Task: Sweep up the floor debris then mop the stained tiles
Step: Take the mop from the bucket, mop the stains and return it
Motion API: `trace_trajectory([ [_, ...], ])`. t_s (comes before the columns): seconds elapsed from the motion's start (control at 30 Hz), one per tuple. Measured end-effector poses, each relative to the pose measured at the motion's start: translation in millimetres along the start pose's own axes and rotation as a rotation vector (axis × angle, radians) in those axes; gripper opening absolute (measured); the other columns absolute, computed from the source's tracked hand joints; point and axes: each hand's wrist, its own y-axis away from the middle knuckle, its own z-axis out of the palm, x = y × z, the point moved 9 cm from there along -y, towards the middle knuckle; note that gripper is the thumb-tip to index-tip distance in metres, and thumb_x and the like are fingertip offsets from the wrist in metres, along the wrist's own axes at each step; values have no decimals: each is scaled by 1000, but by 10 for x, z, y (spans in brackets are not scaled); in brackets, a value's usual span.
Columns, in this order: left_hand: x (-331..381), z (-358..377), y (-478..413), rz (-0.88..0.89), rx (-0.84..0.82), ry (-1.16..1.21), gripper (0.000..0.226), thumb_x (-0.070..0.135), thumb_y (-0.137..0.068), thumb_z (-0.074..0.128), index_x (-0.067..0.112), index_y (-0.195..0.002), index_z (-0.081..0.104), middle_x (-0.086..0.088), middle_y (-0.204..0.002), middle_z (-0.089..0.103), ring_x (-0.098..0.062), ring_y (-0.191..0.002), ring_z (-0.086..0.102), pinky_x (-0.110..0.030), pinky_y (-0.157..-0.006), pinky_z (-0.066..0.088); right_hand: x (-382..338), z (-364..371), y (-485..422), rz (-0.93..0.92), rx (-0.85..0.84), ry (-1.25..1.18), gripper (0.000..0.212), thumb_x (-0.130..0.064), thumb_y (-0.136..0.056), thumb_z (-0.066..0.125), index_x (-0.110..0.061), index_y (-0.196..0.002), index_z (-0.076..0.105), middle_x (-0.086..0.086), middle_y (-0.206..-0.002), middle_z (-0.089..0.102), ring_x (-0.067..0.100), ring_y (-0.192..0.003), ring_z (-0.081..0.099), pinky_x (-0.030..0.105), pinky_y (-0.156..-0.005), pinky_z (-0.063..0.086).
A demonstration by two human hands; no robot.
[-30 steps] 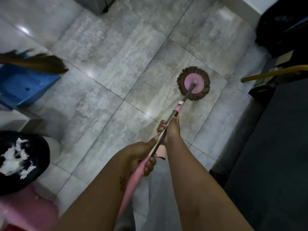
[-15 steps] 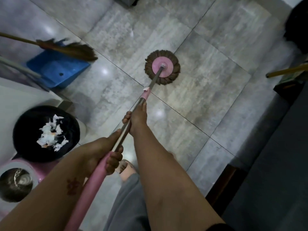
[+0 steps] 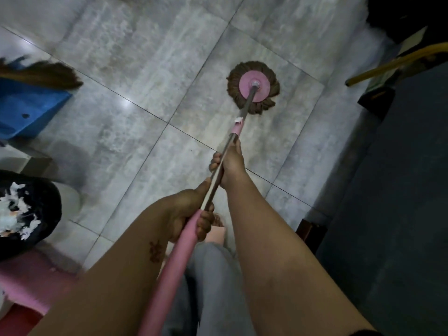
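Both grips clamped round mop handle (image 3: 236, 129), left hand (image 3: 185, 213) above right hand (image 3: 230, 163); mop head (image 3: 253, 86) on tiles (image 3: 145, 69).

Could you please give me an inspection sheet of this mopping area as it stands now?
Surface: grey floor tiles, glossy, faintly streaked.
Job's things: mop head flat on the tiles; broom by blue dustpan.
Clutter: black bin holding white scraps; yellow pole at right.
Grippers: left hand grips the pink handle; right hand grips the metal shaft further down.
Cables: nothing seen.
Surroundings: dark surface at right, details unclear.
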Motion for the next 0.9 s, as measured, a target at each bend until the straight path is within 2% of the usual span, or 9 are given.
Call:
trace_trajectory([
  [0.13, -174, 262, -177, -41, -10, -119, 63, 73, -85, 45, 13, -67, 44, -3, -45, 40, -15, -32, 34, -16, -36, 34, -55, -584, 97, -40, 91, -51, 35, -43, -104, 37, -46, -139, 39, 1, -61, 36, 8, -33, 35, 15, -34, 31],
  [0.27, -487, 162, -198, -70, -14, -181, 65, 75, -85, 43, 13, -65, 45, -2, -45, 41, -13, -33, 35, -15, -37, 33, 232, -856, 297, -66, 183, -107, 27, -40, -105, 32, -50, -128, 44, 0, -57, 37, 8, -34, 36, 15, -35, 32],
  [0.33, -625, 7, -167, -60, -8, -185, 65, 75, -84, 44, 13, -63, 45, -1, -46, 40, -13, -34, 35, -15, -38, 33, 448, -852, 416, -39, 209, -120, 20, -44, -104, 34, -49, -112, 52, -1, -52, 39, 9, -33, 36, 15, -35, 33],
  [0.4, -785, -216, -95, -54, 4, -182, 64, 74, -84, 46, 13, -64, 46, -1, -46, 40, -12, -33, 35, -14, -37, 33, 721, -779, 542, -6, 221, -134, 24, -50, -102, 37, -45, -91, 58, -2, -48, 41, 9, -32, 36, 15, -34, 33],
  [0.43, -876, -346, -44, -54, 11, -183, 64, 74, -84, 46, 13, -64, 46, 0, -46, 40, -12, -33, 36, -14, -37, 33, 864, -722, 598, -4, 226, -131, 24, -51, -102, 37, -43, -94, 58, -2, -49, 41, 9, -32, 36, 16, -34, 33],
  [0.53, -1171, -806, 146, -56, 39, -193, 64, 74, -83, 47, 14, -61, 48, 0, -46, 41, -12, -33, 36, -15, -37, 32, 1341, -452, 747, -11, 213, -96, 24, -47, -102, 35, -42, -120, 50, -2, -52, 39, 10, -35, 35, 16, -36, 32],
  [0.63, -1487, -1377, 417, -54, 63, -165, 64, 73, -82, 50, 14, -59, 51, -2, -47, 44, -14, -34, 38, -17, -38, 33, 1904, -48, 905, 7, 161, -71, 28, -50, -101, 34, -41, -125, 47, -2, -53, 38, 10, -35, 34, 17, -35, 31],
  [0.73, -1745, -1922, 683, -47, 90, -106, 64, 74, -78, 55, 13, -58, 52, -2, -48, 44, -14, -35, 39, -19, -37, 34, 2424, 386, 1039, 61, 119, -33, 41, -49, -101, 34, -37, -139, 43, -2, -52, 39, 10, -35, 36, 18, -36, 32],
  [0.9, -2017, -2477, 974, 3, 78, 56, 60, 71, -71, 58, 12, -58, 51, -3, -45, 40, -15, -31, 34, -18, -35, 32, 2971, 1021, 1197, 99, 46, 56, 41, -44, -104, 30, -55, -143, 28, -3, -52, 38, 9, -35, 36, 18, -36, 33],
])
